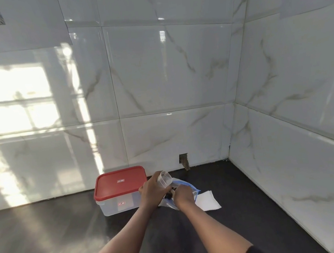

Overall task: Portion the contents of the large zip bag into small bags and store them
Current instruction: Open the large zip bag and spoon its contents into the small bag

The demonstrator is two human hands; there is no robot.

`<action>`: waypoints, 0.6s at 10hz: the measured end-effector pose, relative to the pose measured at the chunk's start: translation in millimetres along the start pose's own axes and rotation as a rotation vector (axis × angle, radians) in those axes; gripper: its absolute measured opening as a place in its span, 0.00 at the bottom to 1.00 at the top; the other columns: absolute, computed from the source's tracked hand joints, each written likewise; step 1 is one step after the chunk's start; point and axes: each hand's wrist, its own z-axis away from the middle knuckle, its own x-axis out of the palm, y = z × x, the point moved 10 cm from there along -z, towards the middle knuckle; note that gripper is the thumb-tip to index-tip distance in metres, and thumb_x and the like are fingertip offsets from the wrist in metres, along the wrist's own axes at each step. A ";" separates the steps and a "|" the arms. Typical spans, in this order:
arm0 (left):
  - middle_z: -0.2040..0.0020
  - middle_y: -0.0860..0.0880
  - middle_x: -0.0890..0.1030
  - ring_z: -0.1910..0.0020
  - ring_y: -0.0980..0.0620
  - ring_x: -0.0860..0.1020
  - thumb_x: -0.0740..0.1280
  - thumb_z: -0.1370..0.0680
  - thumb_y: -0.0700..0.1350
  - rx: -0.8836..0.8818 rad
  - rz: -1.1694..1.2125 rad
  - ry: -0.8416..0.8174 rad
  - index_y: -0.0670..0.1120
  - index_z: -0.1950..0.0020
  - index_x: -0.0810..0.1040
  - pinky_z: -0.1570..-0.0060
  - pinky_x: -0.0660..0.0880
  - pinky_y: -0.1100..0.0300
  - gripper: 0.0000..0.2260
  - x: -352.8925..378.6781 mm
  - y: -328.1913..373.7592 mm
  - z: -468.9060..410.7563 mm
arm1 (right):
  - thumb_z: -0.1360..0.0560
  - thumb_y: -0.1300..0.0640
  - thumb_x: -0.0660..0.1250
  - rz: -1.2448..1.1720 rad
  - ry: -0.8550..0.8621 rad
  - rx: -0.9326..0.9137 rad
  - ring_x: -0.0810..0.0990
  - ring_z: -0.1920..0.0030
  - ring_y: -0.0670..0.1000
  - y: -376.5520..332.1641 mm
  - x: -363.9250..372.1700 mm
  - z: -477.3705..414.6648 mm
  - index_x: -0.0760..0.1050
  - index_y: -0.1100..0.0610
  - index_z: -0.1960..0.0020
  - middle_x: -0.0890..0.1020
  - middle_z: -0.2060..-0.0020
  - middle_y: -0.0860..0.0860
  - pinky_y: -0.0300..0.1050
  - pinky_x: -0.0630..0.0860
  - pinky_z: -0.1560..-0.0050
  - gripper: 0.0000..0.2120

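On the dark counter, my left hand [151,191] grips a clear plastic measuring cup [164,178], tilted with its mouth toward the zip bag. The clear zip bag [187,184] has a blue seal strip and dark contents visible at its mouth. My right hand [183,193] holds the bag's opening from the near side and covers much of it. A stack of flat white small bags [209,201] lies just right of the zip bag, partly under it.
A clear storage box with a red lid [119,183] stands shut, left of my hands, against the tiled wall. Marble-look walls meet in a corner at the right. A small hole [184,160] shows in the wall behind the bag.
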 end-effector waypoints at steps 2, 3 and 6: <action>0.48 0.51 0.81 0.44 0.47 0.77 0.71 0.30 0.51 -0.017 0.029 -0.001 0.51 0.38 0.74 0.43 0.66 0.54 0.21 -0.8 -6.0 -1.1 | 0.20 0.58 0.57 0.014 -0.033 -0.015 0.75 0.37 0.55 -2.1 12.7 -7.8 0.74 0.61 0.36 0.77 0.39 0.57 0.42 0.71 0.40 0.15; 0.47 0.51 0.81 0.44 0.48 0.77 0.72 0.30 0.52 -0.010 0.034 -0.001 0.51 0.38 0.74 0.43 0.67 0.53 0.21 -1.8 -5.6 -0.9 | 0.19 0.57 0.56 0.013 -0.036 0.033 0.74 0.36 0.54 -1.2 11.8 -10.4 0.74 0.60 0.35 0.77 0.37 0.55 0.40 0.70 0.39 0.16; 0.50 0.51 0.82 0.47 0.47 0.78 0.65 0.39 0.60 -0.009 0.057 -0.033 0.51 0.40 0.75 0.43 0.71 0.50 0.29 -4.2 -12.8 -1.4 | 0.19 0.56 0.55 0.011 -0.063 0.053 0.74 0.36 0.53 -2.0 25.1 -9.8 0.72 0.60 0.34 0.76 0.37 0.54 0.40 0.70 0.39 0.17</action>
